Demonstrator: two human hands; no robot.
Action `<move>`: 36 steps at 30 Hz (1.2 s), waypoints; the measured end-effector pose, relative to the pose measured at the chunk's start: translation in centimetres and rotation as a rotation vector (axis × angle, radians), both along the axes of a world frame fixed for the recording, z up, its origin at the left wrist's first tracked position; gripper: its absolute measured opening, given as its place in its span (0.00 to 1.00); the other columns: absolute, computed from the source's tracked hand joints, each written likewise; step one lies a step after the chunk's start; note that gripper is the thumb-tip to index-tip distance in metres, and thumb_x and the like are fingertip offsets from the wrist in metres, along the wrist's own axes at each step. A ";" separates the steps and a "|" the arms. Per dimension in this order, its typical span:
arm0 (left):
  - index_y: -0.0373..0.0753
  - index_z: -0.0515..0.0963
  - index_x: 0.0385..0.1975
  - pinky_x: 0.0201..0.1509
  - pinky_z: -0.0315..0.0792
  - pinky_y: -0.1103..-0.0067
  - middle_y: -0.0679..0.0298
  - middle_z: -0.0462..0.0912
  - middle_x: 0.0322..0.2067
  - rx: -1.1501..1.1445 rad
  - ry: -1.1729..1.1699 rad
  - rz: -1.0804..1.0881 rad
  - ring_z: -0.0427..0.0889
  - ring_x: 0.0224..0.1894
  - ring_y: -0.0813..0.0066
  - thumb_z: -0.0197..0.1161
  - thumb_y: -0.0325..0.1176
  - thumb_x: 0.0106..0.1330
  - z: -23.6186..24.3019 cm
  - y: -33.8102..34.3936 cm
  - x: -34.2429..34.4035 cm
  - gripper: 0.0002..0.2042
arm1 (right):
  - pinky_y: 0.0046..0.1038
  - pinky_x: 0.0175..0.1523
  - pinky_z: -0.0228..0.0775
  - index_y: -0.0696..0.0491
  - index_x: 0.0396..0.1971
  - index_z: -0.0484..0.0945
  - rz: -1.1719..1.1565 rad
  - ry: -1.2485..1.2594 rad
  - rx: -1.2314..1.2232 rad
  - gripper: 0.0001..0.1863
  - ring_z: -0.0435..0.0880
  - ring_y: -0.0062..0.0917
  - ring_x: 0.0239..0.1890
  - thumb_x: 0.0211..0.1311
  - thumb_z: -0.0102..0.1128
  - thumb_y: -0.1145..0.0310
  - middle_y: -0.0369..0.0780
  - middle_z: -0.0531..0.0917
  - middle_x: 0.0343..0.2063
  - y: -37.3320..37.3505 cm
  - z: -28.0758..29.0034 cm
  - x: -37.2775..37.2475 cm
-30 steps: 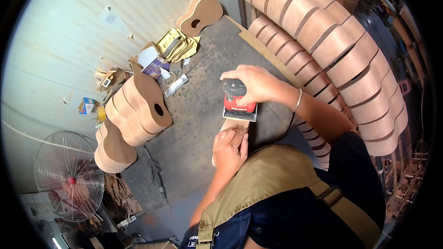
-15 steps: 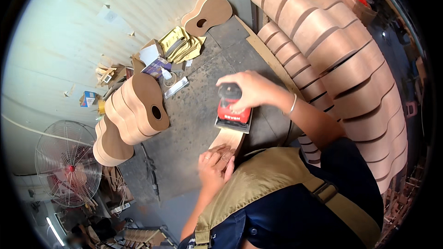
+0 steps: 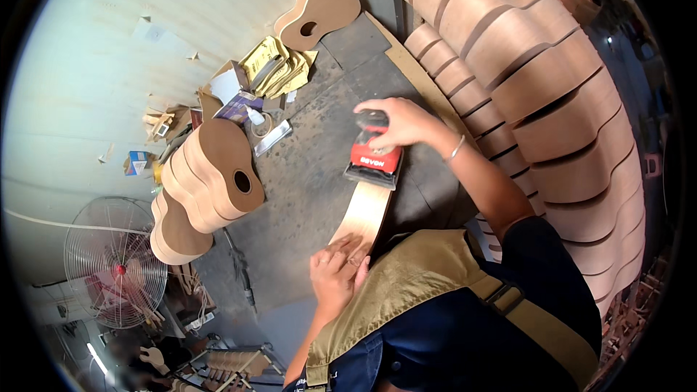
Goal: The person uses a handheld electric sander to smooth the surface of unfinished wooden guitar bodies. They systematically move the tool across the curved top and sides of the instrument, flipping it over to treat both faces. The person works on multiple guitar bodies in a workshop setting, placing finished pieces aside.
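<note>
My right hand [image 3: 404,125] is wrapped over the top of a red and black palm sander [image 3: 377,157], which is slightly blurred. The sander's flat pad rests at the far end of a pale, curved wooden strip-like surface [image 3: 365,210], seemingly the side of a small guitar-shaped body; the rest of that piece is hidden below it and by my apron. At its near end my left hand [image 3: 336,270] grips the wood, fingers laid across the surface and thumb at the right edge.
Several guitar-shaped wooden bodies [image 3: 221,167] stand at the left of the dark worktable [image 3: 305,174]; another body [image 3: 323,13] leans at the back wall. Yellow sandpaper sheets [image 3: 279,69], a small white bottle [image 3: 254,116] and an air blow gun [image 3: 243,276] lie around. Stacked bodies [image 3: 559,109] rise at right.
My right hand has pushed the sander a little farther away along the wood, baring more of its surface. My left hand stays at the near end. The whole view has shifted slightly.
</note>
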State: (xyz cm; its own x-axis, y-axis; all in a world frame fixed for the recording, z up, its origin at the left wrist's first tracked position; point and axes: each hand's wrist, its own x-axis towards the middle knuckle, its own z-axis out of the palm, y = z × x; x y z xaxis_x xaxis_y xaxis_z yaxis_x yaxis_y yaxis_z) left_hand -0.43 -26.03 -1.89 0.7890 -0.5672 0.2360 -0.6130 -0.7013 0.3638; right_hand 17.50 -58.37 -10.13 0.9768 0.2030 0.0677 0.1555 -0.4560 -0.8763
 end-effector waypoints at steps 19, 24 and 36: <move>0.46 0.93 0.50 0.62 0.78 0.69 0.69 0.92 0.54 0.044 0.088 -0.048 0.88 0.60 0.69 0.79 0.32 0.64 -0.6 0.0 1.1 0.14 | 0.25 0.26 0.72 0.46 0.70 0.84 -0.036 0.764 0.420 0.41 0.84 0.22 0.32 0.51 0.87 0.59 0.40 0.89 0.49 -3.1 -8.1 -0.3; 0.37 0.75 0.75 0.67 0.76 0.65 0.52 0.79 0.71 0.209 0.243 -0.011 0.82 0.68 0.57 0.78 0.40 0.67 0.0 -2.0 3.1 0.36 | 0.23 0.25 0.72 0.43 0.70 0.84 -0.143 0.624 0.520 0.38 0.82 0.17 0.28 0.57 0.84 0.58 0.35 0.91 0.48 -4.3 -7.7 -3.5; 0.28 0.82 0.62 0.68 0.81 0.67 0.56 0.92 0.52 -0.381 0.616 -0.006 0.90 0.56 0.67 0.90 0.36 0.51 1.6 -0.3 10.3 0.38 | 0.29 0.63 0.81 0.58 0.63 0.84 -0.379 -0.132 0.242 0.37 0.89 0.22 0.51 0.47 0.85 0.74 0.39 0.91 0.47 -6.2 7.9 -20.3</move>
State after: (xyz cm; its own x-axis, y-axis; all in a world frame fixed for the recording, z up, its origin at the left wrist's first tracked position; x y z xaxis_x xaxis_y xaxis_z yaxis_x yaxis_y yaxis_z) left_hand 9.91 -26.32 -0.28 0.8398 -0.5386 -0.0684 -0.2208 -0.4540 0.8632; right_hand -2.78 -64.56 -2.22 0.9591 -0.2031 0.1974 0.1344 -0.2868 -0.9485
